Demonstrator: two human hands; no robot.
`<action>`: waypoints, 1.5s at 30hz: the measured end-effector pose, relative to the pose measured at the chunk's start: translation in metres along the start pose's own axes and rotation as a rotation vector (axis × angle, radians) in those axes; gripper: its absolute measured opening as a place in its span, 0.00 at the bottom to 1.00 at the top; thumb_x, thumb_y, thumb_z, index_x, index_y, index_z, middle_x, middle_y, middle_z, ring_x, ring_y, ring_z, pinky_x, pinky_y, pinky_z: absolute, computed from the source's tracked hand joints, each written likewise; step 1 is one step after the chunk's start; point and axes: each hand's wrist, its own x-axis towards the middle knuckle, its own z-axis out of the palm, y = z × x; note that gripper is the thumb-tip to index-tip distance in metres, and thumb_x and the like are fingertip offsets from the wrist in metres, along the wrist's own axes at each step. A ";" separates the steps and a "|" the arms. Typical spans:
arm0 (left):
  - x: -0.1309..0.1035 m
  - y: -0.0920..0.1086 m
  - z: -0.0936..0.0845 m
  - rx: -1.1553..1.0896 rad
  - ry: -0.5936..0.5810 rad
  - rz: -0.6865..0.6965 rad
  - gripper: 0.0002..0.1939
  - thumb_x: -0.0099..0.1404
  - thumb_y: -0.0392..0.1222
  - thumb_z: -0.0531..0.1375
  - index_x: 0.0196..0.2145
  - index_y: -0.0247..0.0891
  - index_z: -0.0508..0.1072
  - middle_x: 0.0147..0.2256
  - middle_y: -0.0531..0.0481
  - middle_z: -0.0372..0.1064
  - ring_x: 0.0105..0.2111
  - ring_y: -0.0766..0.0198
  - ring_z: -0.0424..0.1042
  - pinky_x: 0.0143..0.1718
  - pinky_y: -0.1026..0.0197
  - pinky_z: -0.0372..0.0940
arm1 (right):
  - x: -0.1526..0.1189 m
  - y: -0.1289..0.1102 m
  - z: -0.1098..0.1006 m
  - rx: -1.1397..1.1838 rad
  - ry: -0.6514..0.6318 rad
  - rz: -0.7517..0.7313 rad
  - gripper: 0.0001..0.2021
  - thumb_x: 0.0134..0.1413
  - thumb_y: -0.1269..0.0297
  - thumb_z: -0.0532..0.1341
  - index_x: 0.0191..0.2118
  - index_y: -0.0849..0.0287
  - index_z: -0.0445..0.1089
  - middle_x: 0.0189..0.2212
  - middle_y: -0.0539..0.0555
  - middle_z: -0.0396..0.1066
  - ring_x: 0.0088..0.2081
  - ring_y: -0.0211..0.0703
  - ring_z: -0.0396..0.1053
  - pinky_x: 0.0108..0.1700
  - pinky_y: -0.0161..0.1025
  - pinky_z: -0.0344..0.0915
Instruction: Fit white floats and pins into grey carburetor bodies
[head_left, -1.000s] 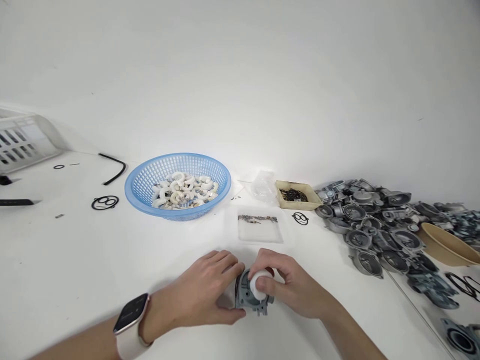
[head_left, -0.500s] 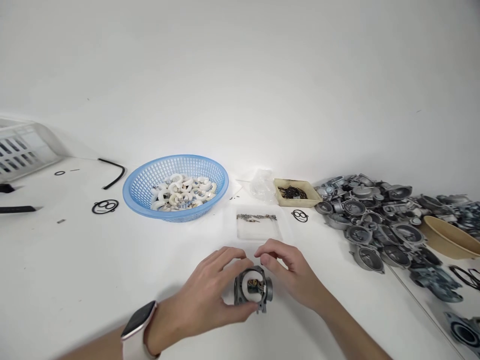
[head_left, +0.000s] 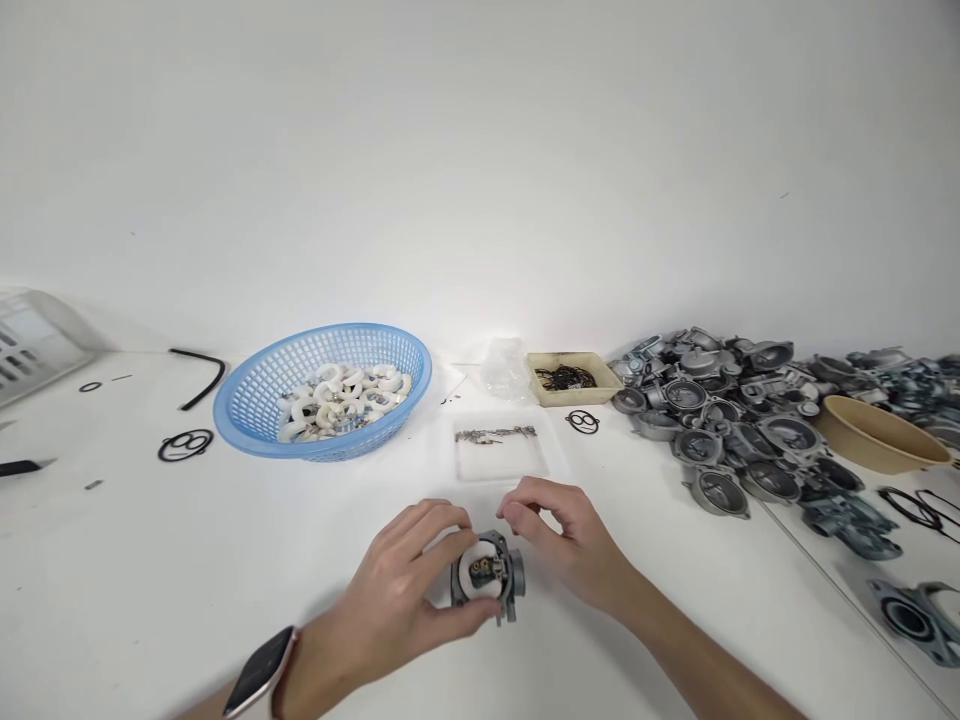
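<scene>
A white table is taken up at its near middle by a small grey metal housing, the landmark here. To its far right a heap of similar castings lies, seemingly not yet worked; to its far left a blue basket of white rings is kept. The housing is gripped by the left hand, fingers curled around it. Just right of it, the right hand is held with fingertips pinched narrowly, empty as far as shown. A white ring appears already seated inside. No legible writing is seen.
</scene>
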 end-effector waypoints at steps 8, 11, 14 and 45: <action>0.000 0.000 0.001 -0.017 -0.026 -0.042 0.19 0.67 0.44 0.69 0.52 0.42 0.69 0.46 0.42 0.74 0.40 0.52 0.75 0.41 0.51 0.72 | 0.000 0.003 0.000 0.002 0.004 0.021 0.14 0.70 0.58 0.58 0.32 0.56 0.73 0.27 0.49 0.68 0.31 0.41 0.64 0.35 0.38 0.59; -0.001 0.001 0.000 -0.031 -0.035 -0.059 0.19 0.66 0.43 0.70 0.51 0.42 0.70 0.46 0.42 0.74 0.40 0.52 0.74 0.40 0.51 0.72 | 0.000 0.003 -0.001 -0.007 -0.001 0.033 0.14 0.70 0.58 0.58 0.33 0.56 0.73 0.28 0.48 0.68 0.31 0.40 0.64 0.35 0.38 0.60; -0.001 0.001 0.001 -0.032 -0.037 -0.078 0.18 0.66 0.43 0.70 0.50 0.42 0.70 0.46 0.43 0.74 0.40 0.53 0.75 0.40 0.51 0.72 | 0.001 0.005 0.000 -0.033 -0.004 0.022 0.14 0.71 0.57 0.58 0.33 0.56 0.72 0.28 0.48 0.68 0.31 0.40 0.64 0.35 0.38 0.60; -0.016 -0.002 0.006 -0.073 -0.106 -0.139 0.24 0.61 0.47 0.70 0.53 0.41 0.72 0.44 0.48 0.77 0.43 0.53 0.78 0.45 0.51 0.72 | 0.127 0.020 -0.011 -1.386 -0.503 -0.051 0.10 0.72 0.60 0.63 0.51 0.60 0.74 0.44 0.54 0.76 0.42 0.45 0.76 0.46 0.47 0.75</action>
